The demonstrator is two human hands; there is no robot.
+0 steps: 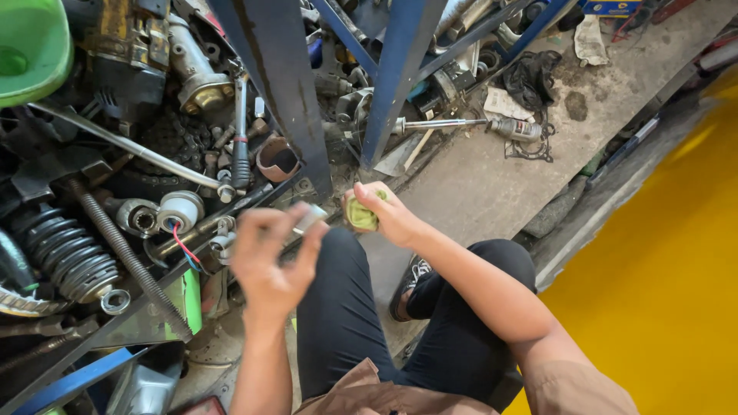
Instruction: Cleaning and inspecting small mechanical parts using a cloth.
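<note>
Left hand (270, 265) around small metal part (310, 218), long axis toward upper right; right hand (382, 213), green cloth (361, 214)

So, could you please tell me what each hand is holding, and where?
Right hand: yellow-green cloth, bunched in its grip. Left hand: small grey metal part, pinched at one end.

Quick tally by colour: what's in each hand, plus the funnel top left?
Green: 2, the crumpled rag in the right hand and the plastic funnel
Grey: 1, the small metal part in the left hand
Total: 3
</note>
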